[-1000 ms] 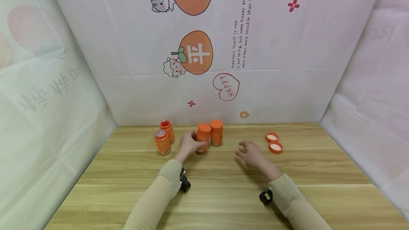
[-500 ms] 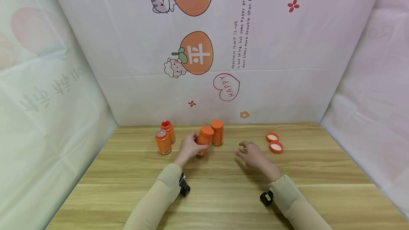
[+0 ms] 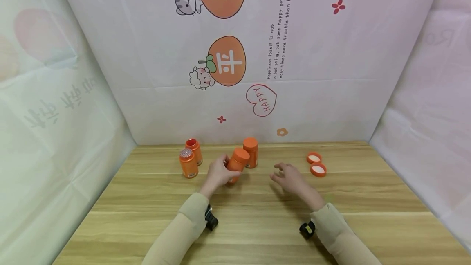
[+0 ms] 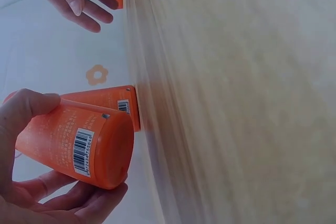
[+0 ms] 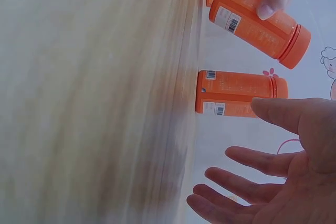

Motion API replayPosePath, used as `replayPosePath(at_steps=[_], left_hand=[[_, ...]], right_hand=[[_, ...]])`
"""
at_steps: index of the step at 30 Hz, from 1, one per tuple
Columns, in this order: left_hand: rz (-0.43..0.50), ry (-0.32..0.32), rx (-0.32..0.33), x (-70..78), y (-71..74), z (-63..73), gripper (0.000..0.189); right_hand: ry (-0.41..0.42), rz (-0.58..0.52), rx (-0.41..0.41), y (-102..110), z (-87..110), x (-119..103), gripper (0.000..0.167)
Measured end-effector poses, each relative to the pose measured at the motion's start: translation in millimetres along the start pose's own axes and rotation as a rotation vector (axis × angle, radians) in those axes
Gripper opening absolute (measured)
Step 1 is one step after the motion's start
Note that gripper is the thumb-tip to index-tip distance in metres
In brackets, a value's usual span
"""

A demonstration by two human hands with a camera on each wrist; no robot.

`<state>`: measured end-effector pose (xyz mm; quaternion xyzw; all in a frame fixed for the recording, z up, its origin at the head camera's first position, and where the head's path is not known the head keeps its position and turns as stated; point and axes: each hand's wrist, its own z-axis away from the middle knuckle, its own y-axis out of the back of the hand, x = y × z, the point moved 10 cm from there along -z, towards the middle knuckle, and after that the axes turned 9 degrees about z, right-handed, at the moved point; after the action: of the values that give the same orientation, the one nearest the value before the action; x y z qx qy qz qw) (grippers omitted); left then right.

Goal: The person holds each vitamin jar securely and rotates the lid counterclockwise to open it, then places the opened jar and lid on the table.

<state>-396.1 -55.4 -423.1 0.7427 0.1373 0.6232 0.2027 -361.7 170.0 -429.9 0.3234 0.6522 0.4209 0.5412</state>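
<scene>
My left hand (image 3: pixel 218 174) grips an orange capped bottle (image 3: pixel 238 162) round its body, thumb on one side and fingers on the other. The bottle leans to the right, and in the left wrist view its base (image 4: pixel 118 153) is raised off the table. Just behind it a second capped orange bottle (image 3: pixel 251 150) stands upright. To the right my right hand (image 3: pixel 290 178) hovers over the table with fingers spread and loosely bent, holding nothing; in the right wrist view its palm (image 5: pixel 315 161) faces the standing bottle.
Two uncapped orange bottles stand at the left: the front one (image 3: pixel 189 166) has a silvery patterned top, the rear one (image 3: pixel 195 146) an open mouth. Two orange caps, one far (image 3: pixel 314 158) and one near (image 3: pixel 318 170), lie inside up at the right. A printed white cloth (image 3: pixel 312 93) closes the back.
My left hand has drawn the bottle slightly toward me and tilted it further right, lifting it. The right hand stays in place.
</scene>
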Motion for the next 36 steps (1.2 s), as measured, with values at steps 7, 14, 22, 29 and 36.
replayPosePath(at_steps=[7,14,22,29,36], left_hand=[[0.009,-0.013,-0.018,5.4,-1.8,7.6,0.038],[0.000,-0.044,-0.019,11.1,-2.3,15.7,0.037],[-0.006,-0.057,-0.024,13.2,-3.7,21.3,0.038],[-0.003,-0.060,-0.045,15.3,-7.3,27.0,0.039],[0.007,-0.071,-0.060,18.3,-10.6,31.8,0.040]], right_hand=[[0.002,0.007,0.007,1.8,3.8,-4.9,0.054],[0.019,-0.012,0.024,2.7,4.8,-8.9,0.052],[0.050,-0.005,0.051,8.2,7.6,-17.1,0.050],[0.074,0.000,0.090,14.6,11.3,-24.2,0.048],[0.085,-0.020,0.119,21.1,16.3,-31.0,0.044]])
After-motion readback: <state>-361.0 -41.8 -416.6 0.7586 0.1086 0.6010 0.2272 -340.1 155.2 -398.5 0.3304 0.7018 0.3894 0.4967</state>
